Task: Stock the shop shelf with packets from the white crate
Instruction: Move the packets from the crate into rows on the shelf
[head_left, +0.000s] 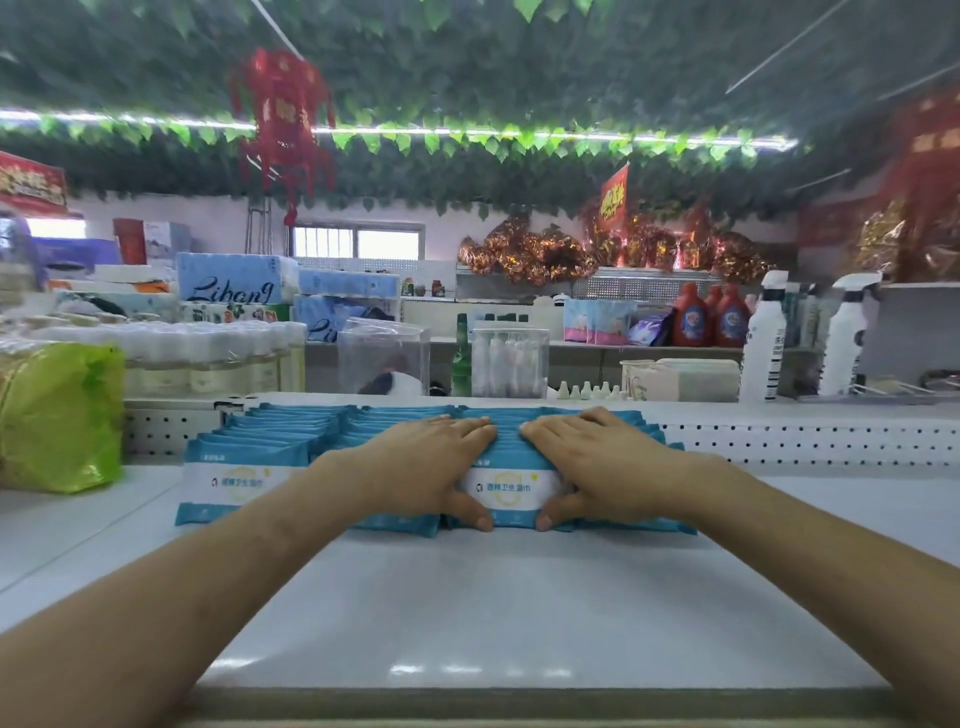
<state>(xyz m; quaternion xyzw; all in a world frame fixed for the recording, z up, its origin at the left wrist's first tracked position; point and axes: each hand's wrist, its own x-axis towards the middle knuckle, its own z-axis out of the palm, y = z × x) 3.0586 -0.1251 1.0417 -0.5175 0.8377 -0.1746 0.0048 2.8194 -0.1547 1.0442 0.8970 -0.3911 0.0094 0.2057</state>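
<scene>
Left hand (423, 462) and right hand (605, 462) clasp a row of packets (511, 491) standing on the white shelf (467, 597) | fingers over top, thumbs on front | likely light, soft, slippery; squeeze row ends.

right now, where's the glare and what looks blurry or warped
Head view: glare patches on the white shelf near its front edge; the ceiling light strip is blown out; red decorations at the right edge are smeared; wide-angle lens bows the frame's edges; the packets mid-frame are sharp.
</scene>
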